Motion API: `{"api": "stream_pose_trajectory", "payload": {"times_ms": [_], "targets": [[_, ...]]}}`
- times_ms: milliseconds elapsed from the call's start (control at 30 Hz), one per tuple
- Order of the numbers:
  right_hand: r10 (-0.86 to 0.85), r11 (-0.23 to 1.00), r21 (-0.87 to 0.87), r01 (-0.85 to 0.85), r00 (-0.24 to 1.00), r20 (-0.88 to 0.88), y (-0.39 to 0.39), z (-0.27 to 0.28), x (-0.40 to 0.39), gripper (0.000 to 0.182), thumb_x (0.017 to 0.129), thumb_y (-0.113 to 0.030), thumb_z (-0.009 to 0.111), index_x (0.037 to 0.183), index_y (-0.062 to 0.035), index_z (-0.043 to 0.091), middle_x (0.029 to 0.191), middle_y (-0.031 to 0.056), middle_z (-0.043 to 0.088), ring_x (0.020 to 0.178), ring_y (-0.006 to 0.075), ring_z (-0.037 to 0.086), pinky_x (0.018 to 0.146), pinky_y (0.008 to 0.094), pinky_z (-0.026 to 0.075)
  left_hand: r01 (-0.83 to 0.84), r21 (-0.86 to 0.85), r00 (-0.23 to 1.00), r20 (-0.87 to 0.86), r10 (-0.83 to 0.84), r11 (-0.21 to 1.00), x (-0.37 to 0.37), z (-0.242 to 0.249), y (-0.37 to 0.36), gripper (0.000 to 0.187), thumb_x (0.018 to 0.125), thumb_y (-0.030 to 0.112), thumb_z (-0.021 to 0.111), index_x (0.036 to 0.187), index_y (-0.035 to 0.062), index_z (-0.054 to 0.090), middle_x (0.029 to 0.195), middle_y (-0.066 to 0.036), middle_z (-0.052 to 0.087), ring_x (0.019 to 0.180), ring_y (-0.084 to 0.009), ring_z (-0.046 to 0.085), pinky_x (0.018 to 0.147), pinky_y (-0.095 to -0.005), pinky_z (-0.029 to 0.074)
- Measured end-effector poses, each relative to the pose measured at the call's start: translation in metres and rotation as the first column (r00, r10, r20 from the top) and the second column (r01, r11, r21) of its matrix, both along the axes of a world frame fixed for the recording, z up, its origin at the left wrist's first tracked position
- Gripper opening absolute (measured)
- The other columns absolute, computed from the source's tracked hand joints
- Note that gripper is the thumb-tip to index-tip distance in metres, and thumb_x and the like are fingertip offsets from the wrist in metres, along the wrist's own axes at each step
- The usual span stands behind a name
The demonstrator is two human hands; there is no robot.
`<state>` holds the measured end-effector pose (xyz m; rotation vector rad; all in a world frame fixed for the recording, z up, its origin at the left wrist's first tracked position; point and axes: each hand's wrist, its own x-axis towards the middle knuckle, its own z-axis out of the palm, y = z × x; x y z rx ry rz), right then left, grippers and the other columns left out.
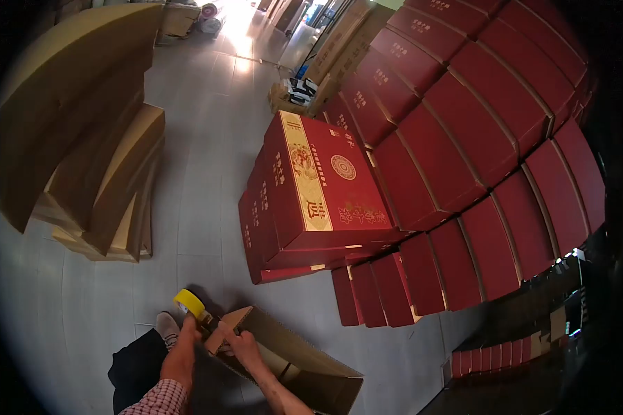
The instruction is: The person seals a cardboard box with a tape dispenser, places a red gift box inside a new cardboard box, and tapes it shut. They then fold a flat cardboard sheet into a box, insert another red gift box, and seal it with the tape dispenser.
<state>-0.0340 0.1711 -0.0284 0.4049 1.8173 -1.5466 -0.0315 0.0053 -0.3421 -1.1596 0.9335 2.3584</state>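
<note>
An open cardboard box [318, 370] stands at the bottom centre, its inside showing. My right hand [242, 344] is at the box's near left end, its fingers closed on the cardboard edge. Just left of it, my left hand [189, 332] is wrapped round a tape dispenser, partly hidden by the hand. A roll of yellow tape [189, 303] sits on the dispenser, close beside the box's corner. Both forearms reach in from the bottom edge.
Red printed boxes [342, 176] are stacked at the centre and right. Flat cardboard pieces [121, 173] lean at the left. A small open carton [287, 100] stands at the back on the grey floor [201, 173]. My shoe [167, 326] is beside the left hand.
</note>
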Motion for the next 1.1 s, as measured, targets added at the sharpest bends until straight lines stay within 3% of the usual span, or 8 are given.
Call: {"api": "stream_pose_trajectory", "payload": {"times_ms": [267, 400, 467, 600, 733, 867, 1000, 1100], "targets": [[0.571, 0.770, 0.424, -0.477, 0.812, -0.122, 0.036, 0.073, -0.005, 0.059, 0.095, -0.057, 0.074, 0.099, 0.0017, 0.078, 0.088, 0.0145, 0.077, 0.079, 0.0182, 0.070, 0.075, 0.0361, 0.055, -0.049, -0.558, 0.939, 0.257, 0.229, 0.828, -0.004, -0.053, -0.036, 0.040, 0.100, 0.033, 0.061, 0.125, 0.0019, 0.065, 0.110, -0.011, 0.069, 0.096, -0.0229, 0.066, 0.084, -0.0391, 0.054], [-0.030, 0.929, 0.219, 0.299, 0.650, -0.760, 0.142, 0.130, -0.069, 0.027, 0.099, -0.026, 0.077, 0.092, -0.0002, 0.071, 0.082, 0.0085, 0.071, 0.077, 0.0168, 0.063, 0.071, 0.0350, 0.053, -0.099, -0.992, 0.896, -0.054, 0.440, 0.081, -0.063, -0.041, -0.062, 0.030, 0.099, 0.019, 0.066, 0.123, -0.0005, 0.066, 0.109, -0.012, 0.069, 0.094, -0.0217, 0.067, 0.082, -0.0378, 0.055], [-0.123, 0.808, 0.217, 0.548, 0.517, -0.847, 0.202, 0.151, -0.152, 0.032, 0.101, -0.030, 0.073, 0.088, -0.0006, 0.068, 0.079, 0.0063, 0.067, 0.075, 0.0157, 0.059, 0.070, 0.0338, 0.052, -0.534, -0.700, 0.842, -0.395, 0.366, 0.474, -0.109, 0.079, -0.053, 0.038, 0.101, 0.024, 0.065, 0.131, 0.0004, 0.063, 0.117, -0.009, 0.066, 0.103, -0.0192, 0.063, 0.091, -0.0346, 0.051], [-0.301, 0.760, 0.190, 0.621, 0.596, -0.745, 0.263, 0.154, -0.280, 0.043, 0.104, -0.037, 0.066, 0.081, -0.0014, 0.062, 0.074, 0.0017, 0.059, 0.070, 0.0136, 0.052, 0.067, 0.0313, 0.049, -0.224, -0.430, 0.859, -0.510, -0.031, 0.875, -0.175, 0.276, -0.006, 0.075, 0.101, 0.065, 0.058, 0.154, 0.0117, 0.049, 0.154, -0.013, 0.051, 0.130, -0.0233, 0.053, 0.110, -0.0457, 0.039], [-0.231, 0.738, 0.075, 0.670, 0.355, -0.906, 0.230, 0.166, -0.277, 0.055, 0.108, -0.045, 0.059, 0.074, -0.0023, 0.055, 0.068, -0.0029, 0.050, 0.065, 0.0114, 0.044, 0.065, 0.0288, 0.046, -0.057, -0.365, 0.818, -0.551, -0.166, 0.929, -0.208, 0.357, 0.040, 0.083, 0.100, 0.073, 0.053, 0.157, 0.0135, 0.045, 0.153, -0.012, 0.051, 0.133, -0.0286, 0.050, 0.108, -0.0535, 0.041], [-0.196, 0.890, 0.210, 0.405, 0.755, -0.626, 0.180, 0.197, -0.203, 0.058, 0.107, -0.048, 0.061, 0.077, 0.0007, 0.069, 0.063, 0.0050, 0.063, 0.055, 0.0117, 0.060, 0.053, 0.0304, 0.048, -0.146, -0.114, 0.786, -0.617, 0.045, 0.983, -0.225, 0.376, 0.005, 0.087, 0.098, 0.078, 0.048, 0.157, 0.0144, 0.043, 0.155, -0.009, 0.046, 0.139, -0.0300, 0.043, 0.098, -0.0559, 0.049], [-0.226, 0.952, -0.014, 0.306, 0.673, -0.705, 0.165, 0.153, -0.207, 0.066, 0.106, -0.051, 0.062, 0.143, 0.0043, 0.057, 0.132, 0.0167, 0.066, 0.127, 0.0219, 0.061, 0.103, 0.0365, 0.050, -0.240, -0.139, 0.792, -0.600, 0.112, 0.961, -0.224, 0.390, -0.021, 0.109, 0.088, 0.089, 0.051, 0.165, 0.0160, 0.026, 0.167, -0.012, 0.029, 0.151, -0.0393, 0.030, 0.100, -0.0725, 0.044], [-0.366, 0.930, -0.203, 0.307, 0.711, -0.600, 0.136, 0.131, -0.229, 0.095, 0.102, -0.057, 0.063, 0.162, 0.0046, 0.023, 0.159, 0.0253, 0.039, 0.147, 0.0314, 0.041, 0.116, 0.0453, 0.039, -0.217, -0.203, 0.767, -0.640, 0.038, 0.955, -0.224, 0.398, -0.031, 0.128, 0.080, 0.094, 0.056, 0.169, 0.0166, 0.007, 0.171, -0.016, 0.020, 0.154, -0.0440, 0.023, 0.100, -0.0772, 0.040]]}}
